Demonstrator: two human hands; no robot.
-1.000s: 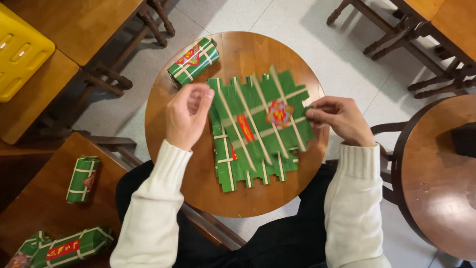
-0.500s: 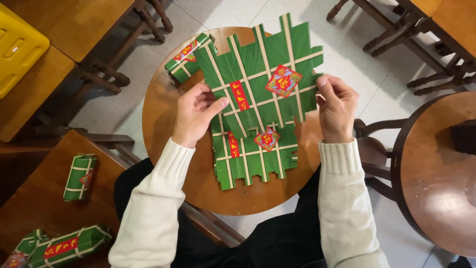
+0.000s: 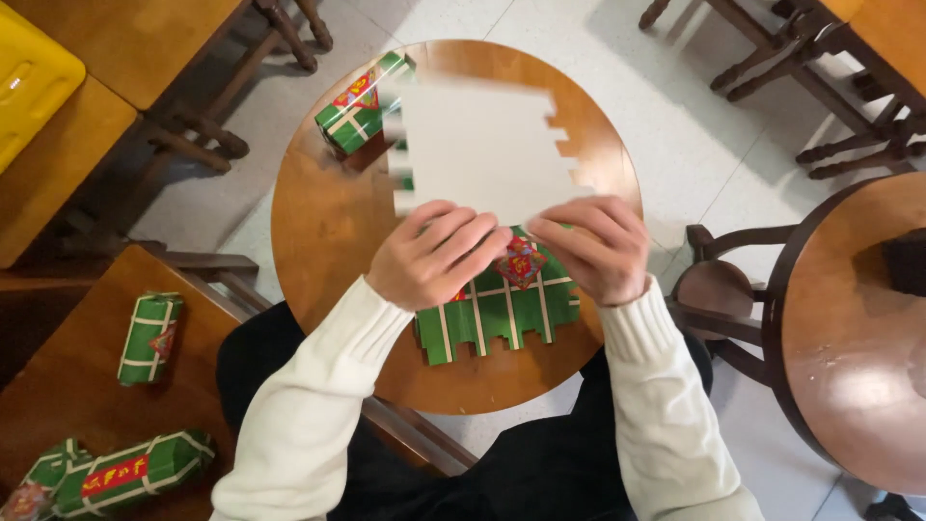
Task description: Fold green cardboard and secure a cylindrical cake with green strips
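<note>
Over the round wooden table, the left hand and right hand each grip the near edge of a flat card sheet, its plain white side up. Another green striped sheet lies on the table beneath the hands; a folded green box sits at the table's far edge.

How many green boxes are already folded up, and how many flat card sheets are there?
Folded green boxes: 4, one on the round table, one on the side table, two at the bottom left
Flat card sheets: 2, one held white side up, one green underneath
Total: 6
</note>
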